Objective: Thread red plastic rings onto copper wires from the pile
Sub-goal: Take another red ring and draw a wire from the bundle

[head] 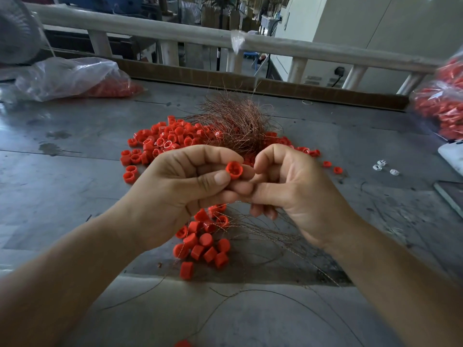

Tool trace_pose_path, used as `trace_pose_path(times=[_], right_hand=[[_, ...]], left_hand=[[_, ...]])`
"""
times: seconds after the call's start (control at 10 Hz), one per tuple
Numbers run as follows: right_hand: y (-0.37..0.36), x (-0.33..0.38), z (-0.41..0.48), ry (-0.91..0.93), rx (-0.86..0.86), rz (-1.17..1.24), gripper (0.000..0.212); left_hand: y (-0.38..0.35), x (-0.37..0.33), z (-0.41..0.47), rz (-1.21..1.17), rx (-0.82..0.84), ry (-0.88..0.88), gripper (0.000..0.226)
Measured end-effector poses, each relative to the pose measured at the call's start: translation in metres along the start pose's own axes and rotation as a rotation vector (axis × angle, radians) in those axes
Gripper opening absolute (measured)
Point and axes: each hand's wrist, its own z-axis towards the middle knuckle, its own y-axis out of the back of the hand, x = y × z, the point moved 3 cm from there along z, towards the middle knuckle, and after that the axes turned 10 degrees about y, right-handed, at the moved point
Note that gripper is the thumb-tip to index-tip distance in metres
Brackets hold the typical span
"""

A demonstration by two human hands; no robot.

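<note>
My left hand point(185, 186) pinches a red plastic ring point(234, 169) between thumb and forefinger, its open end facing me. My right hand point(293, 189) is curled close against it, fingertips touching the left fingers; thin copper wires point(263, 229) trail down from under it. A loose pile of red rings point(160, 144) lies beyond the hands, with a tangled bundle of copper wire point(238, 121) on top of it. Below the hands sits a cluster of threaded rings point(203, 244) on wires.
The grey metal table point(75, 196) has a clear plastic bag of red rings point(75, 78) at the far left and another bag point(443, 106) at the right. Small white parts point(383, 167) lie right. A white railing point(175, 33) runs behind.
</note>
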Motion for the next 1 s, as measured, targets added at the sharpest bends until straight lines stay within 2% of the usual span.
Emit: trace_pose_path(times=[0.1, 0.2, 0.3, 0.4, 0.5, 0.7, 1.0], right_hand=[[0.001, 0.000, 0.001, -0.007, 0.020, -0.013, 0.029], [0.015, -0.003, 0.008, 0.005, -0.031, -0.181, 0.021], [0.049, -0.013, 0.019, 0.061, -0.222, -0.698, 0.014], [0.074, -0.027, 0.026, 0.025, -0.285, -0.992, 0.003], [0.089, -0.044, 0.030, -0.061, -0.286, -1.076, 0.013], [0.091, -0.059, 0.035, -0.105, -0.203, -1.204, 0.024], [0.092, -0.063, 0.036, -0.148, -0.196, -1.230, 0.015]], left_hand=[[0.001, 0.001, 0.001, -0.012, -0.012, 0.004, 0.021], [0.002, 0.001, 0.001, -0.005, -0.036, -0.005, 0.021], [0.004, 0.000, 0.000, 0.007, -0.062, -0.015, 0.021], [0.004, -0.001, 0.000, -0.001, -0.071, -0.017, 0.021], [0.003, -0.002, 0.000, -0.003, -0.080, -0.020, 0.022], [0.002, -0.002, -0.001, -0.003, -0.079, -0.016, 0.022], [0.003, 0.000, 0.000, 0.010, -0.076, -0.013, 0.023]])
